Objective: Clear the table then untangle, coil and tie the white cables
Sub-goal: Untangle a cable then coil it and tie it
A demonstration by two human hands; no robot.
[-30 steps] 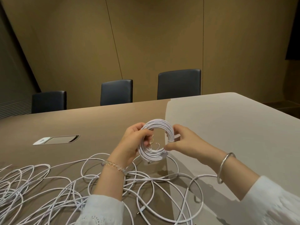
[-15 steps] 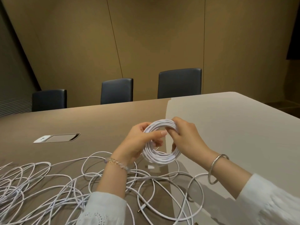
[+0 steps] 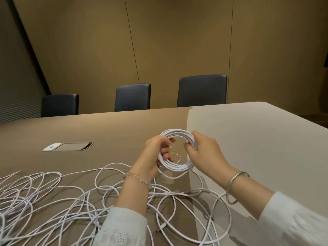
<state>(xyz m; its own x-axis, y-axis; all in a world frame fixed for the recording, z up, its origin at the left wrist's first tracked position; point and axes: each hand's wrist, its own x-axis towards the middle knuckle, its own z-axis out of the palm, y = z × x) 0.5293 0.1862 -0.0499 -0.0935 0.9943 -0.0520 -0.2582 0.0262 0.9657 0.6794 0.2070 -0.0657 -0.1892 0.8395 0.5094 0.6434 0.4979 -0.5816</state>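
White coil [image 3: 174, 163] held upright above the bench [image 3: 257, 139], between both hands – left hand [image 3: 156, 155] on its left side, right hand [image 3: 202, 151] on its upper right. Left fingers [image 3: 166, 154] curled through the ring from inside, clamped on the bundled strands; right fingers [image 3: 189, 146] wrapped over the rim, thumb side tucked against the strands, also clamped on the coil. Thin gold twist wire [image 3: 175, 155] showing inside the ring, just beside the left fingers. One strand trailing from the coil's bottom down into the loose cables [image 3: 53, 197], spread in tangled loops across the near left of the bench and under both forearms.

Both forearms reaching forward from white sleeves, wrists raised off the surface; beaded bracelet [image 3: 137, 178] on the left wrist, plain silver bangle [image 3: 234, 185] on the right. Palms turned roughly toward each other.

Farther back – a recessed socket panel [image 3: 67, 146] in the bench top and three dark chairs [image 3: 202, 91] along the far edge. No legible writing anywhere.
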